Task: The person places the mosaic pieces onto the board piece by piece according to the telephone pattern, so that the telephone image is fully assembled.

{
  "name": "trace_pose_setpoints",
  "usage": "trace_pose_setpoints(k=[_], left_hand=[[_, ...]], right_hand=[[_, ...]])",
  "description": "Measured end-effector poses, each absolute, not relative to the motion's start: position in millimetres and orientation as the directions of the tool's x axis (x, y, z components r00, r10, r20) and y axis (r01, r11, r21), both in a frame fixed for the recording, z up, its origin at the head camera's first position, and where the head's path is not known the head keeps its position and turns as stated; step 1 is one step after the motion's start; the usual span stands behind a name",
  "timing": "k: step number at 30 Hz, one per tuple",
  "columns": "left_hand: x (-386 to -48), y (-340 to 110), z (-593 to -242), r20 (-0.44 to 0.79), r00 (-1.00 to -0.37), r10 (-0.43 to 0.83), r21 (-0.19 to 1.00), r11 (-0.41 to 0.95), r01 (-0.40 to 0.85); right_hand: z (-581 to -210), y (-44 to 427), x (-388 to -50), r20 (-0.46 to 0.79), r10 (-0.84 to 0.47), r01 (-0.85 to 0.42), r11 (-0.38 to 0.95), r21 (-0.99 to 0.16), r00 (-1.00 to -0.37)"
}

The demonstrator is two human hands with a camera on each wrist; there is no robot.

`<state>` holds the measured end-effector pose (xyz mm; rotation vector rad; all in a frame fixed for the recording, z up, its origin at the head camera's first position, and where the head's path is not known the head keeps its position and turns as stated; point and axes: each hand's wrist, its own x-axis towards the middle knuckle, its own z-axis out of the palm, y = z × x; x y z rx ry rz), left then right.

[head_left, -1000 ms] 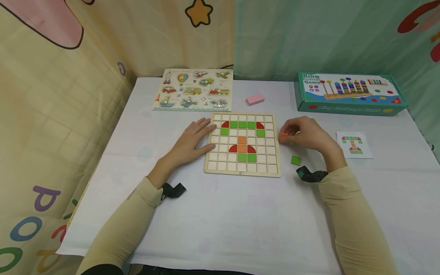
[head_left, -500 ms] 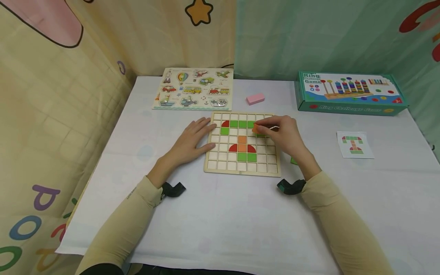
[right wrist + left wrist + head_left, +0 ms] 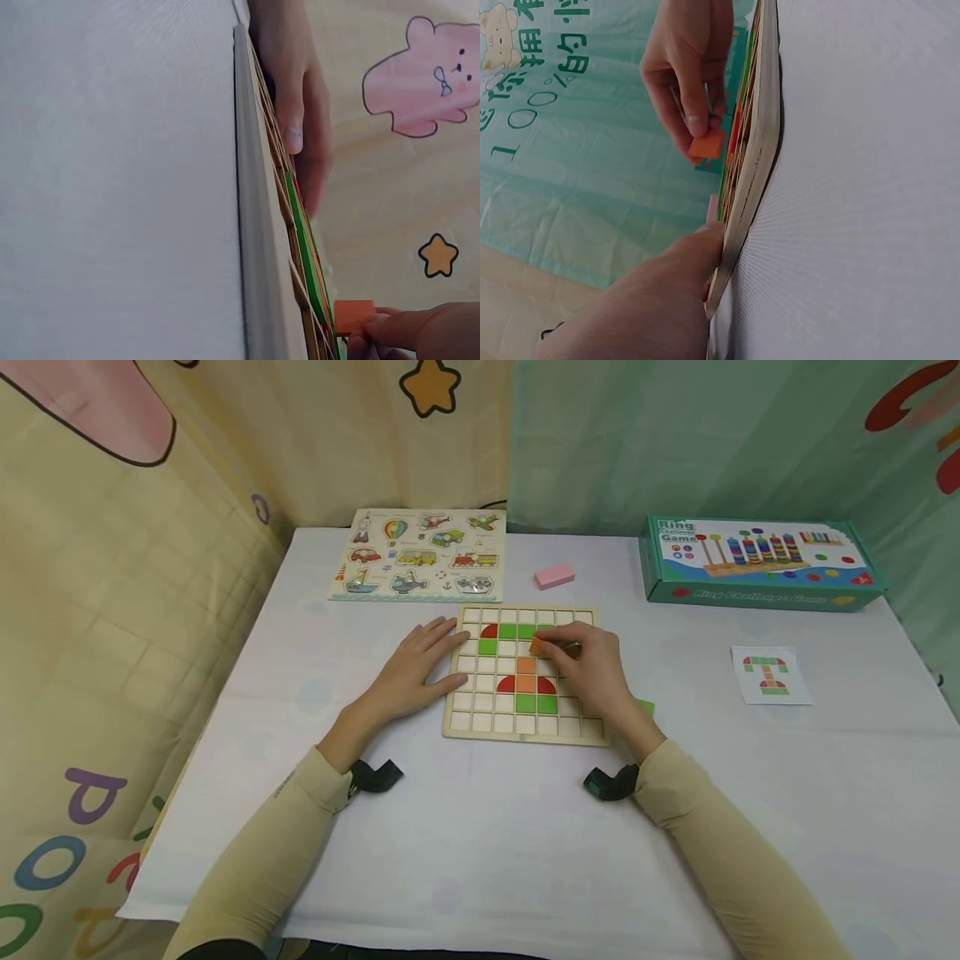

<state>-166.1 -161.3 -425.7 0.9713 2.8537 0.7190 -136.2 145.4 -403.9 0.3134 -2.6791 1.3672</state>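
A wooden grid board (image 3: 480,724) lies on the table with red quarter-round, green square and orange square tiles in its cells. My left hand (image 3: 411,670) rests on the board's left edge, fingers extended. Between thumb and fingertips my right hand (image 3: 596,672) pinches an orange square tile (image 3: 536,646), over the board just above the column of orange tiles (image 3: 527,674). In the left wrist view the orange tile (image 3: 706,144) is held off the board's surface. The right hand covers the upper right cells. A loose green square tile (image 3: 647,707) shows partly behind the right wrist.
A pattern card (image 3: 771,676) lies to the right. Behind the board are a pink block (image 3: 554,576), a vehicle picture puzzle (image 3: 417,557) and a green Ring Challenge Game box (image 3: 761,564). Printed curtains (image 3: 585,443) border the table at the back.
My right hand has picked the orange tile up from beside the board's right edge and carried it left over the board. The left hand has stayed in place.
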Motion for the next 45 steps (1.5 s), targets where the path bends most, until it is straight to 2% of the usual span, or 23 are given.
trace_pose_setpoints(k=[13, 21, 26, 34, 40, 45], left_hand=[[-165, -162, -426, 0.101, -0.806, 0.583, 0.447, 0.697, 0.561], [-165, -162, -425, 0.101, -0.805, 0.584, 0.438, 0.701, 0.563], [-165, -162, -426, 0.103, -0.806, 0.582, 0.442, 0.700, 0.562], [-165, -163, -423, 0.106, -0.806, 0.583, 0.434, 0.702, 0.565], [-167, -162, -425, 0.111, -0.807, 0.581, 0.443, 0.698, 0.563], [-167, -162, -428, 0.093, -0.810, 0.579, 0.441, 0.705, 0.555]], right_hand=[[-409, 143, -140, 0.215, -0.262, -0.334, 0.609, -0.720, -0.941], [-406, 139, -138, 0.203, -0.391, -0.429, 0.670, -0.606, -0.898], [-405, 137, -136, 0.207, -0.426, -0.463, 0.681, -0.567, -0.881], [-399, 138, -137, 0.212, -0.426, -0.459, 0.645, -0.610, -0.880], [-390, 152, -134, 0.210, -0.346, -0.394, 0.640, -0.660, -0.914], [-390, 178, -114, 0.184, -0.287, -0.331, 0.643, -0.691, -0.940]])
